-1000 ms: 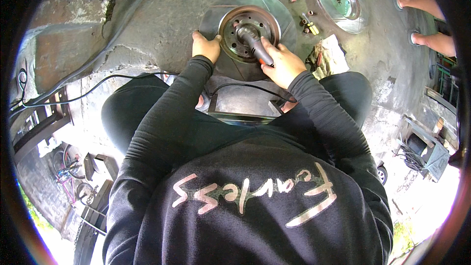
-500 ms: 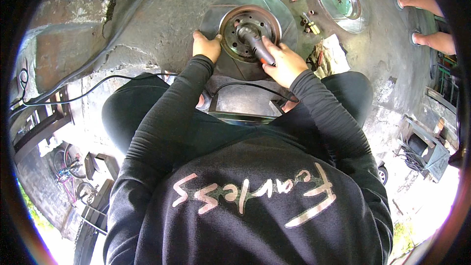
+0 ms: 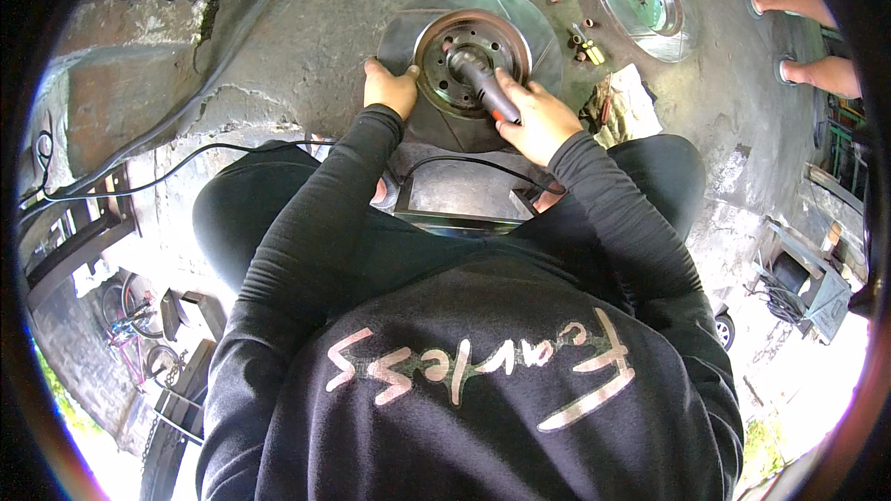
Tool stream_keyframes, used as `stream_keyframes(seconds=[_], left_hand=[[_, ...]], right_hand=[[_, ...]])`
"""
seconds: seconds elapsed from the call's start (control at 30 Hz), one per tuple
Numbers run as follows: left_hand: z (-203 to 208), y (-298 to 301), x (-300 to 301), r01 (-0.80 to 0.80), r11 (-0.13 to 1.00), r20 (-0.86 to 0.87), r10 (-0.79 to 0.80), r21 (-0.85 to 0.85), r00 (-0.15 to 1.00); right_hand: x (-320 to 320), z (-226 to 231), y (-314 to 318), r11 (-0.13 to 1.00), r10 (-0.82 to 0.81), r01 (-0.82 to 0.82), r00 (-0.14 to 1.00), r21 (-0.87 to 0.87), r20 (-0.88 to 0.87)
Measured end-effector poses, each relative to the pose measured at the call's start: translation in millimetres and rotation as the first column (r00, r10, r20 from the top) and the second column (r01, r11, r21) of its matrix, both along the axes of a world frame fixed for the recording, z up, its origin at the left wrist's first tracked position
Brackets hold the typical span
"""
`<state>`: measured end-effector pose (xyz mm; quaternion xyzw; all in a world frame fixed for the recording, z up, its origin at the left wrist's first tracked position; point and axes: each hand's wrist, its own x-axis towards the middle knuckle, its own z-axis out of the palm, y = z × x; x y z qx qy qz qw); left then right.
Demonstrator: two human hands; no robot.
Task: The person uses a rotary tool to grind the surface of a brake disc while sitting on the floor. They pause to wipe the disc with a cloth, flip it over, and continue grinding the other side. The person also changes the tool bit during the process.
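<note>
Left hand (image 3: 391, 90) is clamped on the left side of the disc (image 3: 483, 37), thumb by the raised hub; right hand (image 3: 543, 125) is wrapped round the power tool (image 3: 484, 83). Hands apart, one each side of the hub. Disc sits straight ahead of the person; tool head is over the hub's inner face, actual contact can't be told. To do it well: left probably should keep firm pressure with fingertips clear of the head; right should keep the tool level, light and even, cord slack.

Materials, left to right: ribbed grey hose (image 3: 269, 0), curved; thin black cable (image 3: 251, 144); rough, cracked grey floor (image 3: 306, 74). Disc is round metal, smooth slotted outer ring, brownish hub with round holes. Tool is dark, cylindrical, orange-red bit near the hand. Then a yellow-handled tool (image 3: 595, 54), a crumpled, stained pale cloth (image 3: 631, 107), and a second disc (image 3: 608, 0), shiny, slotted.
</note>
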<state>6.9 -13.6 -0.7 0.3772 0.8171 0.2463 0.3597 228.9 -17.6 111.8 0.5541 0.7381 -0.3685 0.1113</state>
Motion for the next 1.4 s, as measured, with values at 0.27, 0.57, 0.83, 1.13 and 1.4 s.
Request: stream_keyframes(seconds=[0.27, 0.57, 0.83, 1.13, 1.4], left_hand=[[-7, 0, -1, 0.004, 1.0, 0.005, -0.004, 0.011, 1.0], [-8, 0, -2, -0.004, 1.0, 0.042, 0.003, 0.017, 0.999], [14, 2, 0, 0.021, 0.998, 0.116, -0.014, -0.061, 0.993], [-4, 0, 0, 0.0, 1.0, 0.025, 0.0, 0.011, 1.0], [6, 1, 1, 0.013, 1.0, 0.041, -0.013, -0.009, 0.999]], right_hand=[[5, -17, -8, 0.983, 0.081, -0.079, 0.997, 0.167, -0.003], [-1, -10, -9, 0.984, 0.1, -0.098, 0.995, 0.152, -0.007], [4, -15, -6, 0.982, 0.087, -0.082, 0.996, 0.169, -0.025], [-5, -21, -7, 0.984, 0.05, -0.045, 0.998, 0.173, -0.028], [2, -18, -2, 0.987, 0.021, -0.021, 1.0, 0.161, -0.001]])
